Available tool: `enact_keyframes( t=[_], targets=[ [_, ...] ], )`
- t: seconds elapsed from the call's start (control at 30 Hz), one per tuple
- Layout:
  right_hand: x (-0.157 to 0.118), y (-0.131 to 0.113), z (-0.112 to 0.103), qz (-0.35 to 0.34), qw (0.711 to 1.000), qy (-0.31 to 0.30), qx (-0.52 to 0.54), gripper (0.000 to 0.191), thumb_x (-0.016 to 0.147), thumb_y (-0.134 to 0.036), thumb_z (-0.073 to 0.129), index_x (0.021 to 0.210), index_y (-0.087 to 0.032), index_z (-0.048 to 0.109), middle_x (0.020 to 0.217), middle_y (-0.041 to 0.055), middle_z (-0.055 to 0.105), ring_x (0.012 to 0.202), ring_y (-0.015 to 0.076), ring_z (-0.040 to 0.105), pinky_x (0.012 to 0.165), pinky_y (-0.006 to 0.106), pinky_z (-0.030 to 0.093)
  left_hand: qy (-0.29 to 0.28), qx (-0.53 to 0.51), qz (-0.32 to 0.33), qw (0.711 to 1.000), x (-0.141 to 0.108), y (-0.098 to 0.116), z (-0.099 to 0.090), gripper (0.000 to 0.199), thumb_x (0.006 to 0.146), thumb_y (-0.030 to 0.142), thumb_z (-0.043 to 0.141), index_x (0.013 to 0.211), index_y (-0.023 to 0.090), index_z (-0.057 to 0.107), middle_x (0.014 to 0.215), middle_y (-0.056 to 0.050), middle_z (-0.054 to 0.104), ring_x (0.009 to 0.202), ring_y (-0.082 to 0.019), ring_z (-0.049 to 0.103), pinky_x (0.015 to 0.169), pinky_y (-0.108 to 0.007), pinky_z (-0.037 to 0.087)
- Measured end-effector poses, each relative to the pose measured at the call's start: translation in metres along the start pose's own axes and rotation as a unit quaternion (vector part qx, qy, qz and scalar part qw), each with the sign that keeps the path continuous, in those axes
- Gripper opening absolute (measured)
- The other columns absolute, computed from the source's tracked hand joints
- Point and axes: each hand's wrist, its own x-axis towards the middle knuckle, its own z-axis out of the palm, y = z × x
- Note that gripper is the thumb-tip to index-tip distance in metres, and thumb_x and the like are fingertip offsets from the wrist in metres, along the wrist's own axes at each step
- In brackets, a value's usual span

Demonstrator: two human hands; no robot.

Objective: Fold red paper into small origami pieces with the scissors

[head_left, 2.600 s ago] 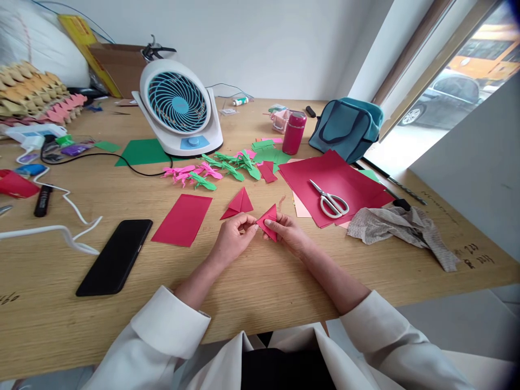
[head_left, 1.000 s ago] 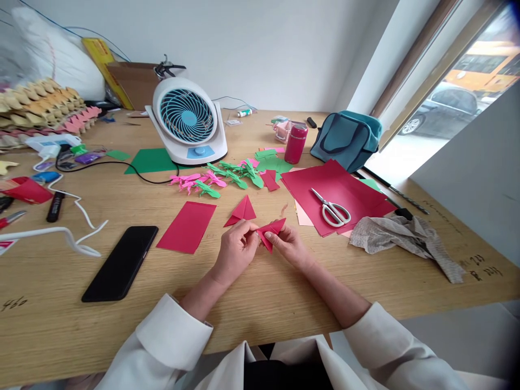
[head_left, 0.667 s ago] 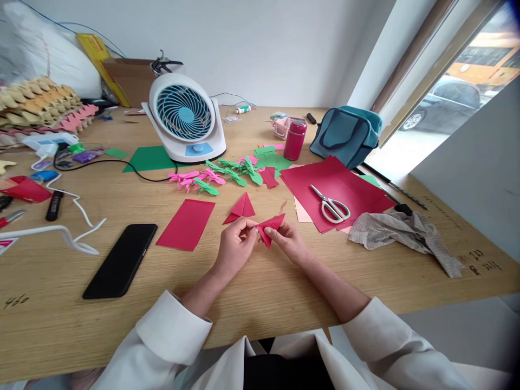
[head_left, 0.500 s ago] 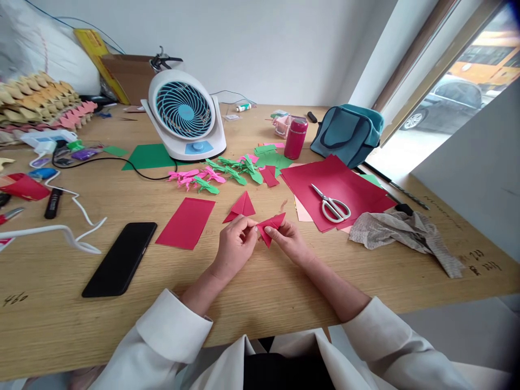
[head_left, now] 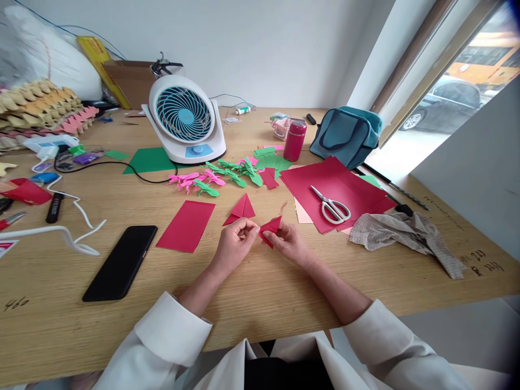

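Between my hands is a small piece of folded red paper (head_left: 270, 227) with pointed corners, held just above the table. My right hand (head_left: 291, 245) grips it from the right, thumb on the near face and fingers behind. My left hand (head_left: 238, 241) is closed in a pinch at its left corner; the fingertips cover that contact. Just beyond my left hand lies a red paper triangle (head_left: 242, 207) with a crease down its middle. To the left is a red paper rectangle (head_left: 186, 226), apparently a stack.
White-handled scissors (head_left: 333, 208) lie on large red sheets (head_left: 341, 181) at right, near a crumpled cloth (head_left: 400, 235). Green and pink folded papers (head_left: 227, 172) sit before a fan (head_left: 186, 116). A black phone (head_left: 122, 262) lies at left; a red flask (head_left: 295, 140) stands behind.
The red paper between my hands has turned slightly, and its right corner reaches less far out. My right thumb sits a little lower on it. The view has tilted slightly.
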Motion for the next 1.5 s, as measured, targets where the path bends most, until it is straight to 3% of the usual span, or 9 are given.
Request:
enact_keyframes(
  t=[0.27,0.57,0.73,0.83,0.93,1.1,1.5],
  targets=[
    [0.000,-0.016,-0.006,0.014,0.990,-0.059,-0.124,0.027,0.086,-0.041,0.062,0.079,-0.016,0.062,0.071,0.0008,0.060,0.063,0.0119,0.050,0.058,0.024,0.040,-0.104,0.049,-0.016,0.993,0.009,-0.004,-0.011,0.016,0.084,0.031,0.061,0.081,0.016,0.066,0.075,0.000,0.063,0.064,-0.012,0.052,0.059,-0.023,0.040],
    [0.002,-0.009,-0.008,0.018,0.981,-0.046,-0.189,0.024,0.087,-0.037,0.061,0.076,-0.016,0.060,0.066,-0.0020,0.052,0.060,0.0107,0.041,0.055,0.024,0.033,-0.102,0.066,-0.040,0.992,0.010,-0.009,-0.010,0.016,0.080,0.030,0.063,0.077,0.015,0.065,0.068,0.002,0.059,0.060,-0.010,0.047,0.057,-0.022,0.038],
    [0.003,-0.004,-0.009,0.024,0.996,-0.034,-0.075,0.029,0.087,-0.047,0.062,0.085,-0.017,0.059,0.071,-0.0017,0.054,0.061,0.0108,0.045,0.056,0.024,0.036,-0.055,-0.049,-0.092,0.993,0.010,-0.009,-0.006,0.022,0.079,0.037,0.067,0.078,0.015,0.063,0.065,0.003,0.055,0.053,-0.007,0.042,0.049,-0.020,0.036],
    [0.004,-0.001,-0.006,0.030,1.000,0.000,0.001,0.034,0.082,-0.050,0.068,0.091,-0.018,0.060,0.074,-0.0009,0.058,0.063,0.0116,0.050,0.059,0.025,0.040,0.008,-0.163,-0.132,0.978,0.008,-0.006,0.000,0.027,0.074,0.041,0.072,0.075,0.017,0.059,0.060,0.005,0.048,0.049,-0.006,0.039,0.042,-0.018,0.032],
    [0.004,-0.003,-0.001,0.045,0.998,0.038,0.037,0.036,0.079,-0.053,0.070,0.086,-0.019,0.060,0.069,-0.0019,0.058,0.061,0.0116,0.053,0.059,0.025,0.043,0.030,-0.219,-0.154,0.963,0.005,-0.002,0.005,0.031,0.070,0.041,0.076,0.073,0.017,0.058,0.059,0.005,0.048,0.052,-0.007,0.042,0.042,-0.016,0.034],
    [0.004,-0.009,0.003,0.046,0.992,0.100,0.055,0.040,0.073,-0.056,0.074,0.072,-0.019,0.058,0.062,-0.0023,0.057,0.055,0.0106,0.050,0.052,0.025,0.040,0.014,-0.232,-0.172,0.957,0.002,0.000,0.010,0.034,0.070,0.042,0.077,0.070,0.016,0.056,0.061,0.004,0.053,0.053,-0.006,0.044,0.043,-0.015,0.036],
    [0.006,-0.007,0.001,0.054,0.990,0.119,0.062,0.043,0.070,-0.059,0.075,0.065,-0.020,0.058,0.058,-0.0017,0.058,0.053,0.0113,0.050,0.051,0.025,0.040,0.003,-0.215,-0.151,0.965,0.002,-0.010,0.010,0.032,0.073,0.043,0.075,0.069,0.016,0.058,0.064,0.003,0.057,0.053,-0.006,0.046,0.043,-0.016,0.038]
  ],
)
